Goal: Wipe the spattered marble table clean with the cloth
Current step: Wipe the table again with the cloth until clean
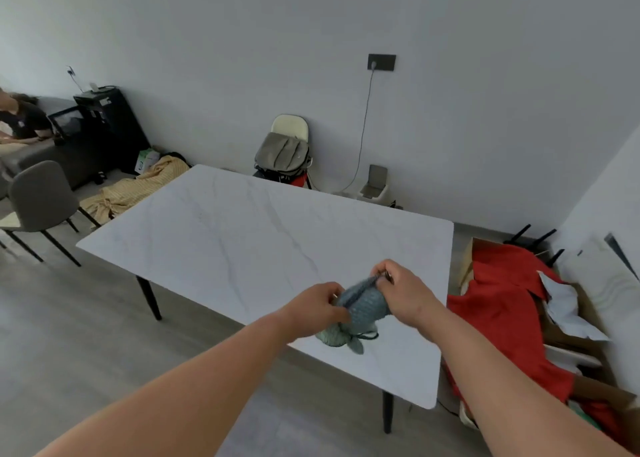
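Head view: the white marble table point(242, 235) fills the middle of the frame, with a grey chair point(40, 197) at the left edge. Low and right of centre, above the tabletop, the left hand point(317, 309) and right hand point(401, 290) each pinch the bunched blue-grey cloth point(363, 307) between them.

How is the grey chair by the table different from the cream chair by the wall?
The grey padded chair stands left of the white marble table with its seat bare; the cream chair stands against the wall with a grey bag piled on it. The grey chair shows its back to the camera and its thin black legs; the cream chair faces the camera, its legs hidden. Both have rounded backs.
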Motion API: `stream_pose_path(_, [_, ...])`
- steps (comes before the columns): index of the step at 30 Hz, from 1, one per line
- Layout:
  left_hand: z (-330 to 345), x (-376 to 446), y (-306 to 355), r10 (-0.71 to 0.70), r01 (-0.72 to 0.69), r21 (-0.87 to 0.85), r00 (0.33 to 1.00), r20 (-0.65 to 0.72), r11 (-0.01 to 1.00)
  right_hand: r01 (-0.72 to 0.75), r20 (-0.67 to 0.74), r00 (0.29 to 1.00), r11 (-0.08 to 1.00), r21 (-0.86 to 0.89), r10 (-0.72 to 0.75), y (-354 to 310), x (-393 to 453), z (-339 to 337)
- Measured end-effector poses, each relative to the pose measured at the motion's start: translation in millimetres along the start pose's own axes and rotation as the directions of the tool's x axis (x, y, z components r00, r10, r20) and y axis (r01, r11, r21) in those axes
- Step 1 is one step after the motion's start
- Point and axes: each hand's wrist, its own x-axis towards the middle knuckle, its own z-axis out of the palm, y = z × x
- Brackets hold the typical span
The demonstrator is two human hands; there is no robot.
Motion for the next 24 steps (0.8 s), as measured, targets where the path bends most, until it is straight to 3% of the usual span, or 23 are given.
stream_pose_path(2, [-5,20,8,-0.007,0.012,0.187,1.0,-0.026,0.982,0.026,0.056,0.998,1.0,-0.006,-0.026,-5,23,-21])
stream_pose_path(4, [-8,40,18,-0.029,0.044,0.249,0.998,-0.06,0.968,0.077,0.105,0.992,0.994,-0.08,-0.069,-8,46,-47])
stream_pose_path(6, [-17,51,25,-0.081,0.093,0.117,0.992,-0.099,0.989,0.111,0.191,0.979,0.974,-0.197,-0.073,-15,62,-70])
stream_pose_path(8, [-26,60,38,-0.13,0.114,-0.141,0.986,-0.103,0.983,0.155,0.328,0.942,0.96,-0.234,-0.072,-18,83,-94])
stream_pose_path(9, [-31,60,45,-0.122,0.094,-0.3,0.99,-0.074,0.949,0.146,0.351,0.931,0.984,-0.103,-0.101,-22,89,-106])
stream_pose_path(10, [-36,63,52,-0.093,0.062,-0.474,0.995,-0.042,0.879,0.103,0.318,0.936,0.982,0.157,-0.149,-24,99,-119])
stream_pose_path(11, [-41,68,57,-0.066,0.038,-0.632,0.998,-0.021,0.774,0.023,0.242,0.956,0.866,0.499,-0.165,-23,107,-127])
stream_pose_path(12, [-46,70,61,-0.058,0.031,-0.761,0.998,-0.008,0.648,-0.072,0.184,0.977,0.637,0.768,-0.111,-18,113,-129])
stream_pose_path(13, [-50,74,64,-0.07,0.04,-0.852,0.998,0.003,0.522,-0.171,0.197,0.98,0.447,0.878,-0.012,-7,118,-125])
stream_pose_path(14, [-53,79,65,-0.096,0.049,-0.909,0.995,0.011,0.413,-0.294,0.286,0.955,0.38,0.877,0.078,6,119,-113])
stream_pose_path(16, [-59,88,59,-0.17,0.084,-0.953,0.985,0.036,0.29,-0.524,0.534,0.835,0.489,0.697,0.133,27,110,-74])
stream_pose_path(18, [-63,95,45,-0.257,0.133,-0.947,0.965,0.055,0.294,-0.6,0.609,0.777,0.478,0.641,0.158,30,98,-51])
stream_pose_path(20, [-72,103,28,-0.298,0.152,-0.945,0.953,0.062,0.289,-0.564,0.544,0.821,0.386,0.73,0.173,26,106,-46])
stream_pose_path(21, [-76,108,19,-0.305,0.149,-0.949,0.95,0.06,0.277,-0.527,0.493,0.848,0.409,0.745,0.194,26,113,-48])
stream_pose_path(24, [-91,129,-4,-0.317,0.159,-0.938,0.947,0.057,0.307,-0.501,0.395,0.861,0.666,0.552,0.32,36,134,-54])
